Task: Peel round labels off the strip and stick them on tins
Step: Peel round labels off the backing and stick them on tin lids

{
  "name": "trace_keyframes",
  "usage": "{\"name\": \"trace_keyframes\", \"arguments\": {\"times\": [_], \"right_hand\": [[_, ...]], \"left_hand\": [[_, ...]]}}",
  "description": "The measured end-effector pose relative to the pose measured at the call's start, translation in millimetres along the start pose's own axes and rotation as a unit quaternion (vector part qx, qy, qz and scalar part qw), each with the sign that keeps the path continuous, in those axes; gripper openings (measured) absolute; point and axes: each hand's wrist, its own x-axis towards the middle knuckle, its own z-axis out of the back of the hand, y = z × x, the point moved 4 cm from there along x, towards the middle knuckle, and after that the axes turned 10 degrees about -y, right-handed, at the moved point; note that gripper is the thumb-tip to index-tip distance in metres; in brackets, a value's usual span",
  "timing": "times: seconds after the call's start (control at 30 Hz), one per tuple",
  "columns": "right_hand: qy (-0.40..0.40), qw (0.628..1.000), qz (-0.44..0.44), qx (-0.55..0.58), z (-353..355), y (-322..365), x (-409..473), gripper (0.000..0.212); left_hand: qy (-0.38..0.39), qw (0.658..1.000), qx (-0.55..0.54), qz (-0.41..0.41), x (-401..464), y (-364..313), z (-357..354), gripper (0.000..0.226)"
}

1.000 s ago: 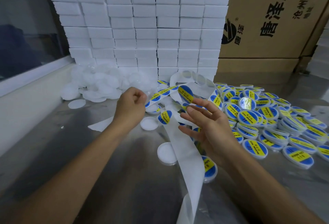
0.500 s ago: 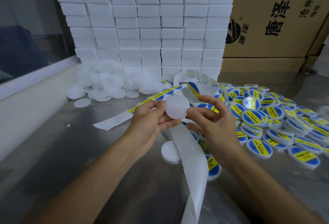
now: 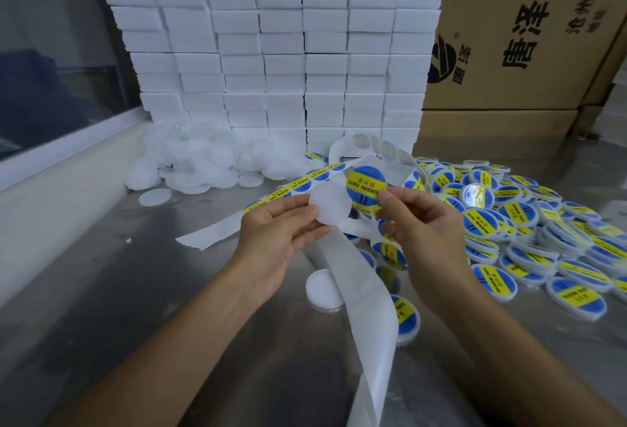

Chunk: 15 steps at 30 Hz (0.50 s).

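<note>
My left hand grips a blank white tin; my right hand pinches a peeled blue-yellow label just right of it. Land it crooked and it creases or overhangs the tin's rim.

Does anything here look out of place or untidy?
Mostly tidy. One labelled tin in the right pile shows a shiny face, unlike its neighbours. The used strip trails off the table's near edge. Both hands, left and right, hold their items normally.

Steel worktop; white box stack at back; cardboard cartons rt; window lt.
</note>
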Motion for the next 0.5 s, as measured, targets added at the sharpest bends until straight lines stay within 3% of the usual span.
{"name": "trace_keyframes", "arguments": {"times": [0.13, 0.5], "right_hand": [[0.041, 0.997, -0.063, 0.004, -5.1, -6.0, -1.5, 0.004], [0.049, 0.996, -0.071, -0.019, -8.5, -9.1, -4.6, 0.002]], "left_hand": [[0.008, 1.0, -0.005, -0.004, -1.4, 0.0, -1.4, 0.014], [0.025, 1.0, 0.006, 0.006, -5.1, 0.0, -6.1, 0.031]]}}
